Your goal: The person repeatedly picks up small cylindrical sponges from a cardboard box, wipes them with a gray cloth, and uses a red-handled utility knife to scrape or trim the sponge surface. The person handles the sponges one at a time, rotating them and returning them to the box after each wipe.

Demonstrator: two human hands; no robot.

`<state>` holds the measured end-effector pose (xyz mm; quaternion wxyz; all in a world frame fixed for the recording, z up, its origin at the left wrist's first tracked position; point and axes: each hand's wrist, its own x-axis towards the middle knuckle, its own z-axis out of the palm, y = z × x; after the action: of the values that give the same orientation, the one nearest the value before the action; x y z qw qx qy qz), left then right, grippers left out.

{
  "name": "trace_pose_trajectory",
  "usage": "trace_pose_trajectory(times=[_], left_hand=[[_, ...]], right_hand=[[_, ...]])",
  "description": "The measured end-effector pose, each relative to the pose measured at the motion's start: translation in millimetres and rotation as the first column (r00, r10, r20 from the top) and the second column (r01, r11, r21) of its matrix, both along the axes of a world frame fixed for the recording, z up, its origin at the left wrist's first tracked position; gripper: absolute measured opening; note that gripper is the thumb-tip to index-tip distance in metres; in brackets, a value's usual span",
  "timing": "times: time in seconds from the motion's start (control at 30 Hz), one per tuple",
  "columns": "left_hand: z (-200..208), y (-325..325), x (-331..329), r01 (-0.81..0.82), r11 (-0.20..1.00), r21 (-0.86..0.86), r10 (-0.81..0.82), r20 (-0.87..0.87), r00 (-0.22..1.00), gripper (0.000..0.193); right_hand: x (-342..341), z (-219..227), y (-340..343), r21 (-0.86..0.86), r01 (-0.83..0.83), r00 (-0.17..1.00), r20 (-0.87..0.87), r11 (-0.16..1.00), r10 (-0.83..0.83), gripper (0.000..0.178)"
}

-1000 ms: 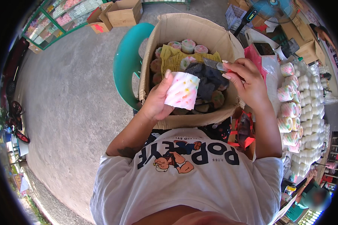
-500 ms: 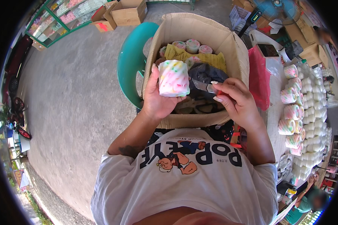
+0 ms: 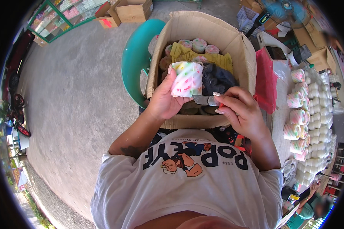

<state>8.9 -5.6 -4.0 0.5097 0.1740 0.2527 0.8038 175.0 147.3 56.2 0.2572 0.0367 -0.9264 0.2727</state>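
My left hand (image 3: 167, 100) is wrapped round a short, thick white candle (image 3: 187, 79) with spiral ridges and pink, green and yellow flecks. In my right hand (image 3: 240, 108) is a small knife (image 3: 203, 100), its flat metal blade pointing left and a bit of red handle showing between the fingers. The blade tip is at the candle's lower right edge; whether it presses into the candle I cannot tell. Both hands are over an open cardboard box (image 3: 248, 57). In it lie several similar candles (image 3: 199, 45), a yellow printed sheet (image 3: 218, 60) and a dark cloth (image 3: 220, 78).
A teal plastic chair (image 3: 135, 57) stands against the box's left side. To the right, a table holds a pink bag (image 3: 266, 84), a phone (image 3: 275, 53), several flecked candles (image 3: 292, 131) and rows of white pieces (image 3: 315, 133). A blue fan (image 3: 284, 11) is at the far right.
The candle has moved slightly right and turned in my left hand. The knife has dropped lower, bringing its blade to the candle's lower edge. The view has shifted a little.
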Motion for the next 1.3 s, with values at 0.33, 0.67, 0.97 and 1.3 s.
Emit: trace_pose_trajectory(times=[0.33,0.67,0.97,1.3], left_hand=[[1.2,3.7,2.5,-0.052,0.991,-0.12,0.056,0.03,0.998,0.067],[3.2,0.8,0.0,0.051,0.996,-0.07,-0.047,0.06,0.997,0.059],[2.7,2.2,1.1,0.137,0.989,-0.052,-0.138,-0.004,0.99,0.053],[5.3,2.8,1.3,0.148,0.985,-0.094,-0.149,0.001,0.989,0.053]], right_hand=[[-9.6,1.6,-5.4,0.076,-0.024,1.0,0.009,0.997,0.023,0.033],[-15.6,8.6,7.1,0.018,-0.072,0.996,0.051,0.997,0.071,0.032],[-26.8,36.1,30.4,0.027,-0.174,0.971,0.174,0.984,0.166,0.027],[-27.1,37.9,35.6,0.155,-0.183,0.971,0.181,0.971,0.154,0.027]])
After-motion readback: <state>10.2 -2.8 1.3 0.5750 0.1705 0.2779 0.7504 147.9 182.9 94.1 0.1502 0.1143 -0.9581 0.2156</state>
